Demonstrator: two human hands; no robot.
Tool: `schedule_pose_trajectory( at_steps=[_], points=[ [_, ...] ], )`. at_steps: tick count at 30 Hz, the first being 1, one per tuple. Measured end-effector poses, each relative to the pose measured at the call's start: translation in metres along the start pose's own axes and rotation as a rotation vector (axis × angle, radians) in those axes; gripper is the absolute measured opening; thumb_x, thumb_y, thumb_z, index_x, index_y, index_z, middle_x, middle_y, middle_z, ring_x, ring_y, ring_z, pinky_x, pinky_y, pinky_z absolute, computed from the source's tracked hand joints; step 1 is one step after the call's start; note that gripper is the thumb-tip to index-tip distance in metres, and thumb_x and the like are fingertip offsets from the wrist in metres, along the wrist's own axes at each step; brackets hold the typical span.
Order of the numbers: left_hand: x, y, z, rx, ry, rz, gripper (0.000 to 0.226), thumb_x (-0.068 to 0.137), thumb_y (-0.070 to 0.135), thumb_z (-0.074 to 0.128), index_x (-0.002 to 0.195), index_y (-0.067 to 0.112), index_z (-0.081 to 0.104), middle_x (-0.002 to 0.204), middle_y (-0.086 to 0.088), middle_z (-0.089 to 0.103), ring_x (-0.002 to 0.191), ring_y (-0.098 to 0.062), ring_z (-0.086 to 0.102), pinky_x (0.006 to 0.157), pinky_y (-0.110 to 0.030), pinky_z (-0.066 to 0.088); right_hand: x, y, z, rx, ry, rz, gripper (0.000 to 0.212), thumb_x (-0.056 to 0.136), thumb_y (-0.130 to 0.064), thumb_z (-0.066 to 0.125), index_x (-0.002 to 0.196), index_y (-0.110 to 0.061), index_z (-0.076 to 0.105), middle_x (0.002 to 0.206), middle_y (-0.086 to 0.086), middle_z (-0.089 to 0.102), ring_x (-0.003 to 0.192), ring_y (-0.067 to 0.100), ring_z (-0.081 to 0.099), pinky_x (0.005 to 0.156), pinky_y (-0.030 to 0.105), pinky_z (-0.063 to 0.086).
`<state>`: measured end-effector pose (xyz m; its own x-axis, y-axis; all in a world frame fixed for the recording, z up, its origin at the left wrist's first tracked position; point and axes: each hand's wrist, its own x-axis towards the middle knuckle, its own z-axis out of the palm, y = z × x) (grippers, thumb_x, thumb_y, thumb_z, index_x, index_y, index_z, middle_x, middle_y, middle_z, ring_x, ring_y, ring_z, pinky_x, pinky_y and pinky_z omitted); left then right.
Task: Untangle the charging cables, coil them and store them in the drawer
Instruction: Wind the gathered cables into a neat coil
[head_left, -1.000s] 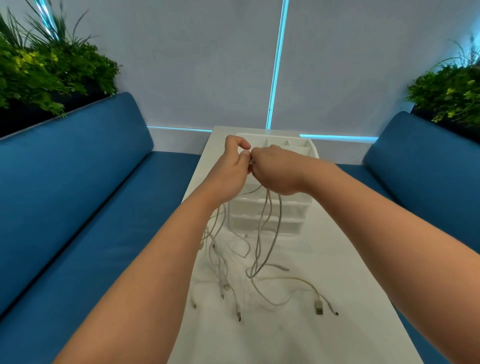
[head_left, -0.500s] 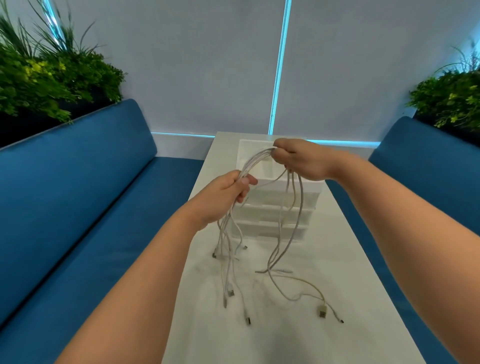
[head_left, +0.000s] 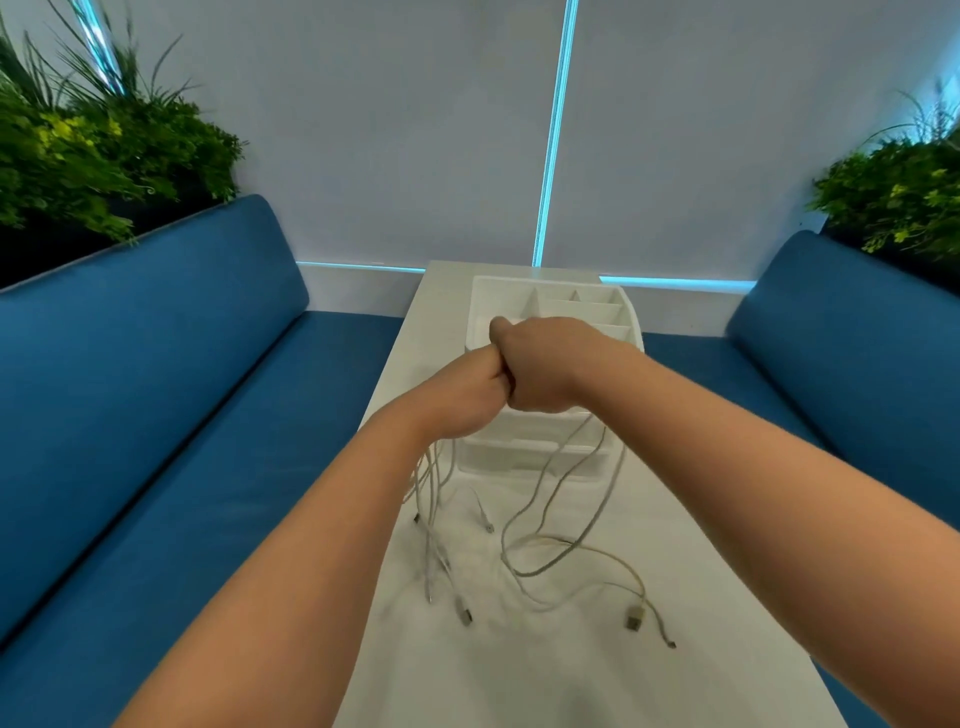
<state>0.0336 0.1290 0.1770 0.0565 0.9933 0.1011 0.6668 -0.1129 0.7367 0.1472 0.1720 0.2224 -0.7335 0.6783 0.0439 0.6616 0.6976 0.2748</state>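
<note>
A bundle of white charging cables (head_left: 566, 499) hangs from both fists above the white table (head_left: 519, 675). My left hand (head_left: 467, 400) and my right hand (head_left: 550, 369) press together, each curled round the cable strands. Loose ends with plugs (head_left: 635, 618) trail on the table top. Behind the hands stands a white drawer organiser (head_left: 545, 301) with open top compartments; its drawer fronts (head_left: 519, 457) appear pushed in and are partly hidden by my hands.
Blue sofas flank the narrow table, one at left (head_left: 156, 389) and one at right (head_left: 857, 353). Green plants (head_left: 93, 156) sit behind both sofa backs. A white wall with a lit blue strip (head_left: 553, 135) closes the far end.
My hands were apart half a second ago, stretching cables between them; now the fists have come together in front of the organiser. The hanging loops swing lower toward the table.
</note>
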Motion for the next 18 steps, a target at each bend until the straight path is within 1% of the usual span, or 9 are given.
schedule_pose_trajectory(
  at_steps=[1, 3, 6, 7, 9, 11, 12, 14, 18],
  points=[
    [0.000, -0.001, -0.001, 0.021, -0.016, 0.006, 0.032, 0.103, 0.009, 0.032, 0.128, 0.007, 0.052, 0.117, -0.009, 0.062, 0.109, -0.024, 0.058, 0.096, -0.036, 0.048, -0.001, -0.001, 0.004, 0.102, -0.020, 0.025, 0.042, 0.087, -0.024, 0.058, 0.124, -0.012, 0.040, 0.084, 0.001, 0.054, 0.079, 0.024, 0.052, 0.071, 0.035, 0.042],
    [-0.003, -0.003, -0.002, 0.042, -0.027, 0.026, 0.029, 0.104, 0.013, 0.034, 0.127, 0.007, 0.051, 0.118, -0.010, 0.064, 0.110, -0.026, 0.060, 0.097, -0.041, 0.049, -0.002, -0.001, 0.010, 0.104, 0.035, 0.019, 0.046, 0.083, -0.026, 0.064, 0.119, -0.015, 0.038, 0.083, 0.002, 0.055, 0.075, 0.024, 0.054, 0.064, 0.035, 0.043],
    [-0.006, -0.007, -0.001, -0.020, 0.012, 0.049, 0.033, 0.105, 0.022, 0.042, 0.138, 0.016, 0.042, 0.120, 0.009, 0.057, 0.107, -0.009, 0.056, 0.083, -0.017, 0.046, 0.000, 0.005, 0.014, 0.055, 0.133, 0.034, 0.045, 0.075, -0.027, 0.069, 0.110, -0.018, 0.043, 0.082, 0.001, 0.056, 0.074, 0.023, 0.056, 0.063, 0.035, 0.048],
    [-0.007, -0.009, -0.001, -0.001, 0.036, 0.050, 0.032, 0.105, 0.026, 0.044, 0.135, 0.019, 0.042, 0.115, 0.010, 0.056, 0.100, -0.007, 0.056, 0.077, -0.015, 0.044, 0.000, 0.009, 0.011, 0.083, 0.150, 0.050, 0.040, 0.074, -0.026, 0.068, 0.108, -0.019, 0.047, 0.083, 0.000, 0.057, 0.075, 0.023, 0.056, 0.065, 0.035, 0.049],
    [-0.010, -0.019, 0.001, 0.039, 0.064, 0.053, 0.021, 0.105, 0.030, 0.044, 0.122, 0.020, 0.050, 0.099, 0.007, 0.060, 0.083, -0.006, 0.055, 0.067, -0.017, 0.043, -0.001, 0.021, -0.001, 0.175, 0.179, 0.102, 0.027, 0.075, -0.031, 0.068, 0.097, -0.021, 0.056, 0.081, -0.001, 0.058, 0.077, 0.023, 0.055, 0.065, 0.031, 0.043],
    [-0.013, -0.029, 0.006, -0.063, 0.088, 0.055, 0.017, 0.105, 0.027, 0.043, 0.110, 0.018, 0.057, 0.085, 0.006, 0.063, 0.072, -0.002, 0.055, 0.065, -0.012, 0.044, -0.002, 0.032, -0.012, 0.278, 0.203, 0.145, 0.015, 0.076, -0.033, 0.067, 0.076, -0.021, 0.058, 0.070, -0.003, 0.056, 0.071, 0.023, 0.053, 0.058, 0.026, 0.035],
    [-0.014, -0.032, 0.009, -0.120, 0.100, 0.051, 0.018, 0.105, 0.024, 0.043, 0.106, 0.015, 0.059, 0.082, 0.005, 0.064, 0.069, 0.001, 0.056, 0.065, -0.009, 0.043, -0.002, 0.035, -0.014, 0.316, 0.211, 0.155, 0.020, 0.076, -0.033, 0.067, 0.066, -0.021, 0.055, 0.064, -0.003, 0.054, 0.065, 0.022, 0.051, 0.054, 0.025, 0.032],
    [-0.015, -0.035, 0.011, -0.163, 0.112, 0.044, 0.018, 0.105, 0.024, 0.044, 0.104, 0.014, 0.060, 0.080, 0.005, 0.068, 0.069, 0.005, 0.058, 0.066, -0.004, 0.042, -0.002, 0.037, -0.014, 0.383, 0.216, 0.180, 0.031, 0.077, -0.033, 0.069, 0.056, -0.021, 0.050, 0.057, -0.001, 0.049, 0.056, 0.019, 0.046, 0.050, 0.025, 0.030],
    [-0.013, -0.041, 0.007, -0.138, 0.118, 0.001, 0.018, 0.104, 0.029, 0.045, 0.102, 0.020, 0.060, 0.081, 0.006, 0.071, 0.068, 0.009, 0.058, 0.062, -0.003, 0.040, 0.000, 0.041, -0.011, 0.439, 0.265, 0.244, 0.033, 0.076, -0.039, 0.070, 0.057, -0.018, 0.054, 0.056, 0.001, 0.051, 0.059, 0.021, 0.049, 0.052, 0.027, 0.032]
  ],
)
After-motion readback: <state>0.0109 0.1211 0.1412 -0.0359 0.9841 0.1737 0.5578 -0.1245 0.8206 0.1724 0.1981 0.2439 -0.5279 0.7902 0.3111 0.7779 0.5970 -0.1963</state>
